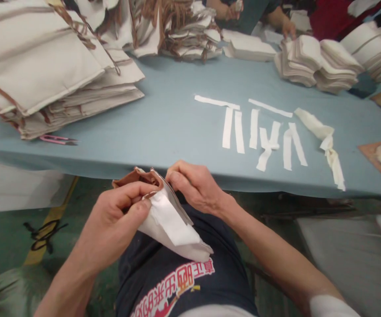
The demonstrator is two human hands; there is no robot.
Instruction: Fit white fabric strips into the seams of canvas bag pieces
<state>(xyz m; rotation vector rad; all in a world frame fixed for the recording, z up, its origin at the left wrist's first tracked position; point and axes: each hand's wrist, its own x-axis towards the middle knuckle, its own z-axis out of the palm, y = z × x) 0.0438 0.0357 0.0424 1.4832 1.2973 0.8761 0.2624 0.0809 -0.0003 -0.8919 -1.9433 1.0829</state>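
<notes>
Over my lap, at the table's front edge, I hold a cream fabric piece [177, 251] with a brown-lined top edge, likely a small sewn pouch or bag. A white strip [174, 222] lies along its upper face. My left hand [121, 215] pinches the brown edge between thumb and fingers. On the far side of the piece, my right hand [193, 182] is closed with its fingertips at the upper edge; what exactly they grip is partly hidden.
White strips [239, 132] and a twisted cream strip [319, 127] lie on the blue-covered table [167, 110]. Pink thread snips [58, 140] rest beside a pile of cream bags [45, 66] at left. Fabric stacks [309, 61] stand at the back, where another person's hand [287, 28] touches one.
</notes>
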